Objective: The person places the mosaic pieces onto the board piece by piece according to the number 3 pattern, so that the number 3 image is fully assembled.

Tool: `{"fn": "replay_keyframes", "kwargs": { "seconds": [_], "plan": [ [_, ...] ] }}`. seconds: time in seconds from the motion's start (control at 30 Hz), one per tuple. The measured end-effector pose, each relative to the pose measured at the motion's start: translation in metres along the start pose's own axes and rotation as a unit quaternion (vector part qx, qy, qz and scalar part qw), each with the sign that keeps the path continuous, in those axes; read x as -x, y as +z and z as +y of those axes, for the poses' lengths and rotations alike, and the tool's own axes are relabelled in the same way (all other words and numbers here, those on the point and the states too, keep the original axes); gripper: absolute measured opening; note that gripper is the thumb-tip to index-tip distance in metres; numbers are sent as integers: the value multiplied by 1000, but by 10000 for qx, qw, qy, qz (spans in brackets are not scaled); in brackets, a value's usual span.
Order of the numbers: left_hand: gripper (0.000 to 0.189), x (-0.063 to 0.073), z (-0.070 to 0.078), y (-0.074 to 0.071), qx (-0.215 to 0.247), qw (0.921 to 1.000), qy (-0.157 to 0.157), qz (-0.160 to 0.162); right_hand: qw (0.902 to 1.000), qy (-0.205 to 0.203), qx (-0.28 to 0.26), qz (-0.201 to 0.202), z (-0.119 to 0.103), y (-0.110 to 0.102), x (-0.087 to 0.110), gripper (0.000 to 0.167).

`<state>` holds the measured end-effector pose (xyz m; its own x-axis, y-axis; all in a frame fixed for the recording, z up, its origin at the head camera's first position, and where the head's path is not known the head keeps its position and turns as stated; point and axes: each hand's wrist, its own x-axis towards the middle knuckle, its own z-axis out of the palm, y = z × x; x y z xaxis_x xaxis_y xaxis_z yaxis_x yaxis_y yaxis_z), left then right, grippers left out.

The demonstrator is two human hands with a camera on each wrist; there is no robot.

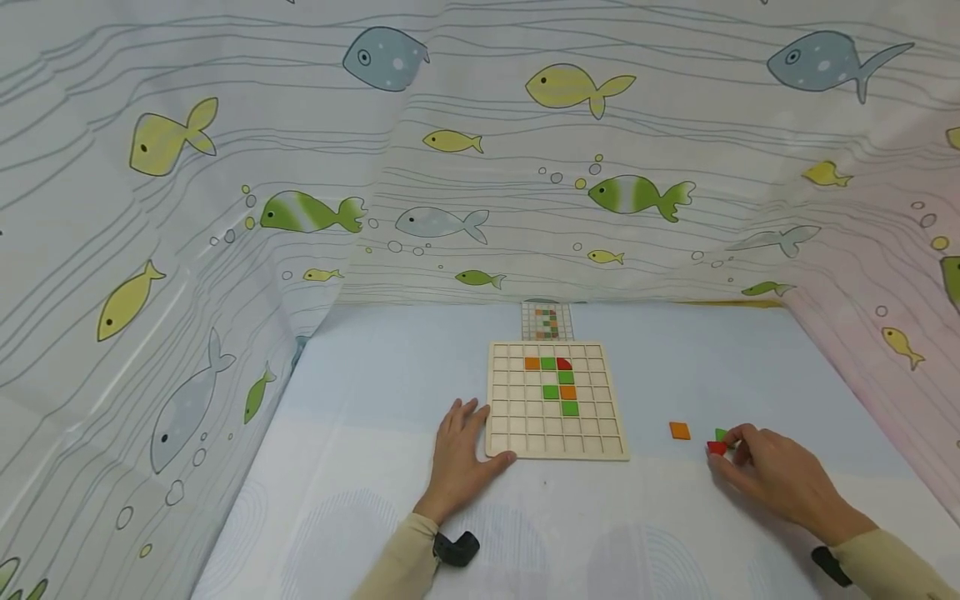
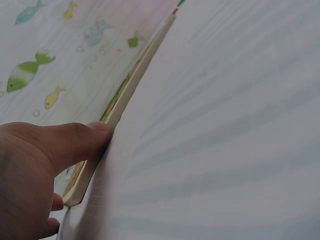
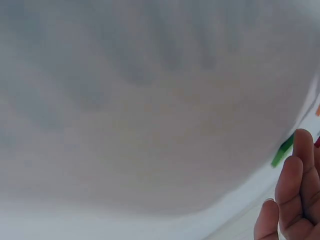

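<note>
A square wooden grid board [image 1: 525, 425] lies flat on the table, with several orange, green and red tiles in its cells. One red tile [image 1: 564, 364] there has a rounded corner. My left hand [image 1: 461, 462] rests at the board's near left corner, fingers spread along the left side. In the left wrist view its thumb [image 2: 80, 142] touches the board's edge [image 2: 120, 107]. Off to the right, my right hand [image 1: 776, 475] pinches a red tile [image 1: 717, 448] between thumb and index finger. A green tile [image 1: 722, 434] shows just behind it, partly hidden by the fingers.
A loose orange tile [image 1: 679, 431] lies between the board and my right hand. Behind the board is a small card [image 1: 531, 331] printed with a similar coloured grid. Fish-patterned sheets [image 1: 420, 183] hang around the light blue and white table [image 1: 360, 433].
</note>
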<state>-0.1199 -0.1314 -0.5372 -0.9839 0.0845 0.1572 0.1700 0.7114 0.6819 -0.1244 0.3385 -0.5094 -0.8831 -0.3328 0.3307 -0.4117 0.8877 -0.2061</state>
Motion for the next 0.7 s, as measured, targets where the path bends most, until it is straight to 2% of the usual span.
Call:
{"fn": "replay_keyframes", "kwargs": {
  "seconds": [0.3, 0.7],
  "plan": [
    [80, 0, -1, -1, -12, 10000, -38, -17, 9993, -380, 45, -59, -22, 10, -29, 30],
    [79, -1, 1, -1, 69, 10000, 43, 12, 9981, -416, -23, -459, -61, 28, -72, 28]
  ]
}}
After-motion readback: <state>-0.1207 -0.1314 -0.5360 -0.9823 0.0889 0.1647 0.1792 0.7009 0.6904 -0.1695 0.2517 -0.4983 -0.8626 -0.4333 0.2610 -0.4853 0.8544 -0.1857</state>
